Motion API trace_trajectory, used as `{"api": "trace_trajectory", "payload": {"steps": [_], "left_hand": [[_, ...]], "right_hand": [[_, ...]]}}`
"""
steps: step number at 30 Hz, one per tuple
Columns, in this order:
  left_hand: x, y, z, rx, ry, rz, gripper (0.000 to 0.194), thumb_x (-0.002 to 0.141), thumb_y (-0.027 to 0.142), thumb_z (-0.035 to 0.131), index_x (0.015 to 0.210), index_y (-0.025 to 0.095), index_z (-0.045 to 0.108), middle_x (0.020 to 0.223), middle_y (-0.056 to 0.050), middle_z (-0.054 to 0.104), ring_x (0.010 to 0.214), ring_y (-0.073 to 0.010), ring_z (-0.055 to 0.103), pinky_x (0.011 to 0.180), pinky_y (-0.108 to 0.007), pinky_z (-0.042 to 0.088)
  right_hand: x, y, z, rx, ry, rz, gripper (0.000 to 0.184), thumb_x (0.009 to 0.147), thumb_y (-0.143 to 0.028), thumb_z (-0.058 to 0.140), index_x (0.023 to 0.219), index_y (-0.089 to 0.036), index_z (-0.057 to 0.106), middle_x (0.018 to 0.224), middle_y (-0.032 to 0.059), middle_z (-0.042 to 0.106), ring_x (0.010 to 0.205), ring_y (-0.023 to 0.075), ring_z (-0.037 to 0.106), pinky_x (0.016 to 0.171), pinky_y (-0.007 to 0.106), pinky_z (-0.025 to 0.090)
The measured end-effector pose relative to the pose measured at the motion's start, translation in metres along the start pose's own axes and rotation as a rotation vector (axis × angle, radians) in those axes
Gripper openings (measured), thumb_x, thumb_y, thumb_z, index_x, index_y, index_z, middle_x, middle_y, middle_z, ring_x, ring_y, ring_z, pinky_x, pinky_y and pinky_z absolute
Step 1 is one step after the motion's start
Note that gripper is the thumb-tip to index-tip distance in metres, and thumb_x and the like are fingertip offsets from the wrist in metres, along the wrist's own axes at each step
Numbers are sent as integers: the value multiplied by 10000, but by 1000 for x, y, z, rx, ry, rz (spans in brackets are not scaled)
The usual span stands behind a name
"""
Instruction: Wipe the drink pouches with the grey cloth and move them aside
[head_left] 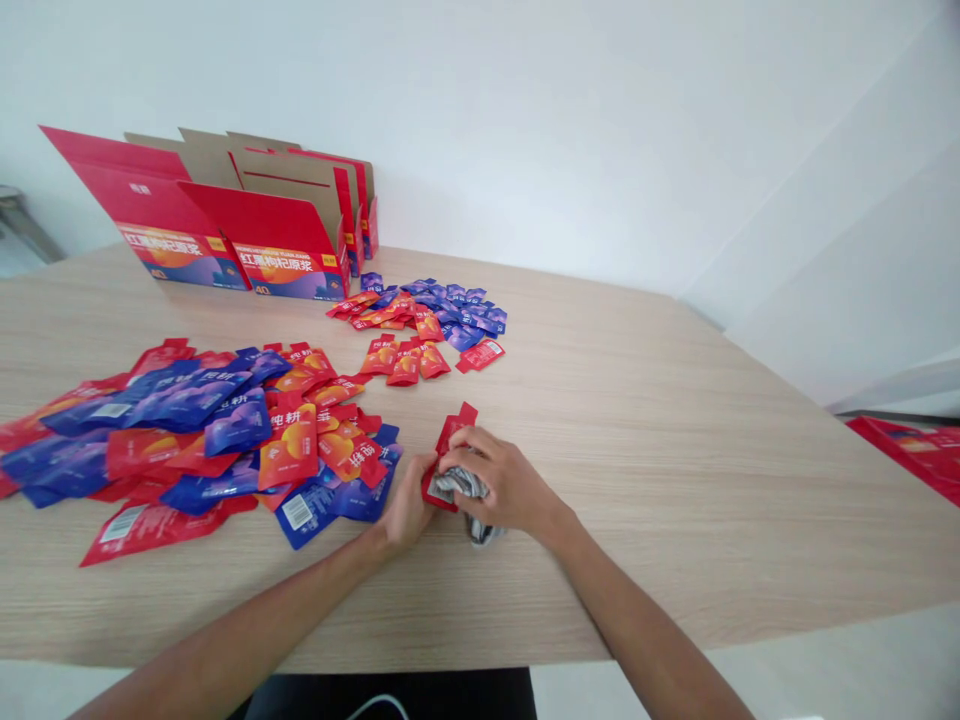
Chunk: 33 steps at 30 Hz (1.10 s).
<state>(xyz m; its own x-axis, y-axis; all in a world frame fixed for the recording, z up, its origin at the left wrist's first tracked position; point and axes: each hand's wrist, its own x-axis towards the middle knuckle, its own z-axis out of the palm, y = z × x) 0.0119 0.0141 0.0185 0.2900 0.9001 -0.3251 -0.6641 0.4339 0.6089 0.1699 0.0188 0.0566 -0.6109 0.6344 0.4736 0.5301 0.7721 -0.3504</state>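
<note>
My left hand (pixel 409 505) pinches the lower edge of a red sachet (pixel 452 433) that lies on the wooden table (pixel 675 470). My right hand (pixel 499 480) is curled over the same sachet and grips a crumpled grey cloth (pixel 466 493) pressed against it. A bit of the cloth sticks out below my right palm. A big heap of red and blue sachets (pixel 195 440) lies just left of my hands.
A second, smaller heap of sachets (pixel 427 320) lies farther back. Open red cartons (pixel 255 235) with cardboard flaps stand at the back left by the white wall. More red packaging (pixel 911 450) sits past the table's right edge.
</note>
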Motion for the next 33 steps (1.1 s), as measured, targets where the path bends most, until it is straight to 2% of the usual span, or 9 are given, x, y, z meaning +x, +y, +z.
{"api": "trace_trajectory", "payload": {"steps": [3,5,13,16,20,23,28,33], "left_hand": [[0,2,-1,-33,57,-4,177,794,274,611,676,148,646,617,-10,608,624,-154,549,623,-255,455],[0,2,-1,-47,50,-17,186,795,272,611,676,138,662,627,-22,621,633,-158,555,627,-259,459],[-1,2,6,-41,-84,-39,282,908,316,551,816,110,720,754,-75,694,681,-192,598,687,-312,475],[-3,5,9,-104,-127,-128,357,949,396,525,924,106,731,864,-118,719,734,-206,617,700,-321,472],[-2,13,9,-190,-177,-224,354,935,414,547,945,108,725,894,-121,692,710,-176,570,645,-292,440],[-2,16,7,-249,-229,-232,326,888,353,644,1063,88,720,948,-106,675,700,-133,532,622,-255,435],[-3,16,2,-327,-319,-257,411,841,184,739,1231,82,660,934,-56,647,738,-92,560,629,-183,463],[-4,17,2,-255,-255,-248,407,842,46,680,1234,147,635,1025,-67,703,926,-129,685,792,-185,540]], "right_hand": [[0,-4,2,20,-93,-87,257,792,-190,738,1026,-247,647,1117,55,622,1001,215,636,872,324,539],[0,-4,2,6,-81,-71,245,797,-193,735,1018,-247,647,1104,54,624,1000,216,634,874,325,541],[0,12,-10,-138,233,304,244,844,-109,606,1051,-232,652,1094,79,604,1008,248,616,884,379,543],[-1,15,-14,-105,359,362,207,862,-132,589,1028,-235,657,1062,68,597,991,238,622,861,361,542],[0,17,-18,-47,477,383,203,849,-136,587,1009,-240,657,1027,54,598,961,222,627,852,345,538],[0,17,-19,-39,512,384,194,852,-139,582,1003,-237,655,1016,52,599,953,221,625,846,348,532],[0,18,-22,-40,548,365,189,852,-134,578,996,-226,659,1001,49,596,953,220,616,847,351,520],[2,19,-27,-56,614,336,187,844,-123,572,973,-227,657,983,52,594,942,225,605,834,364,523]]}}
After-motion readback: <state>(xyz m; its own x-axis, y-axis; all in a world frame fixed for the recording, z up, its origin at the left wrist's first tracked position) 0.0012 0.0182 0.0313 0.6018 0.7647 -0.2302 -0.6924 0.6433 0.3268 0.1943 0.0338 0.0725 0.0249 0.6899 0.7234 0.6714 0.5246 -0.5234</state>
